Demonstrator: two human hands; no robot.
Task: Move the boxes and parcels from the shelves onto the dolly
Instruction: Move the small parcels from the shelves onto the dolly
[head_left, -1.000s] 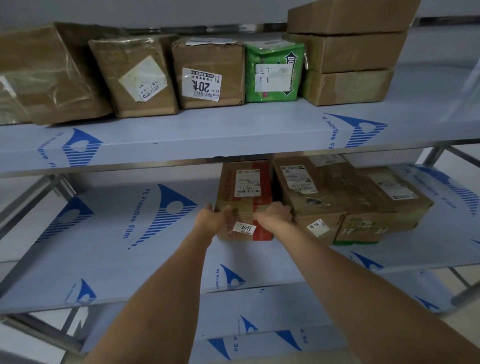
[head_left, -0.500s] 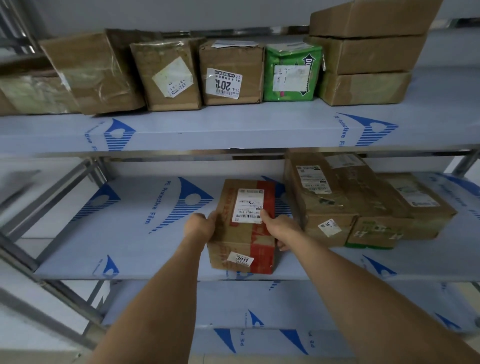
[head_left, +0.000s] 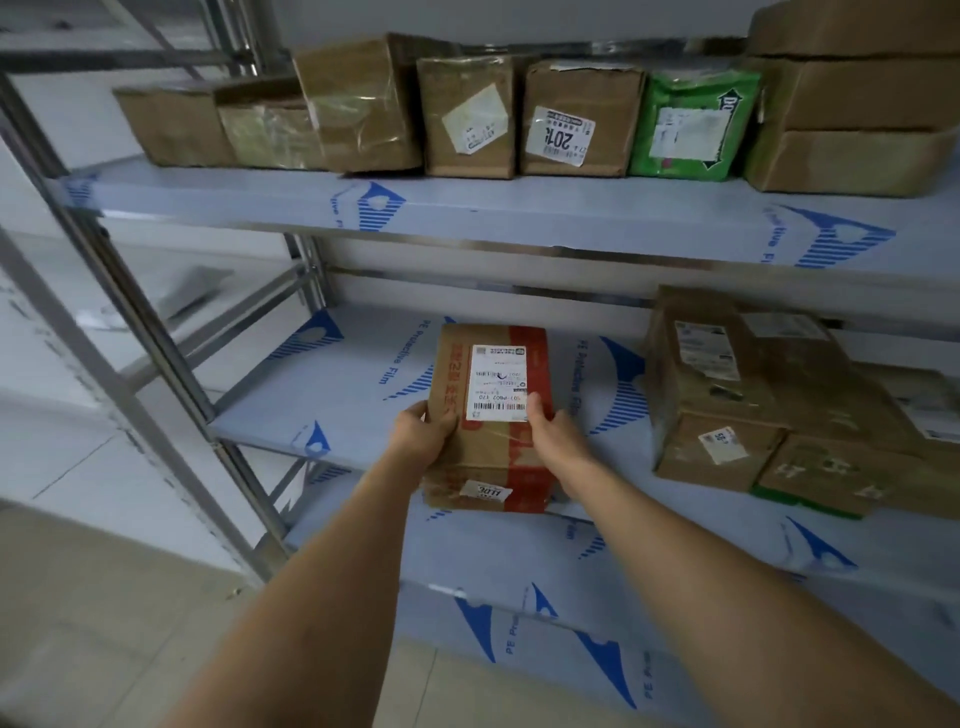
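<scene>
Now the big picture first: a steel shelving rack wrapped in blue-printed protective film fills the view, and its top shelf carries a full row of brown cartons with one green parcel tucked among them. Down on the middle shelf, a cluster of taped boxes sits off to the right, well apart from the action.

And the action is this small brown box with red tape down one side and a white label on top. It sits at the front edge of the middle shelf, its near end hanging out past the lip, and I judge it is mid-lift, coming off the shelf. Left hand is clamped on the box's left edge, thumb over the top, fingers wrapped underneath and out of sight. Right hand grips the right edge, thumb pressed on the corner of the label. So the box lies squarely between the two hands, held from both sides.

Step in hand, by my reading: pulling one parcel clear of the rack. Next it calls for drawing the box fully free of the shelf lip, then turning to find the dolly, which isn't in view at all. Plenty of cartons are left up there, so the job looks far from done.
</scene>
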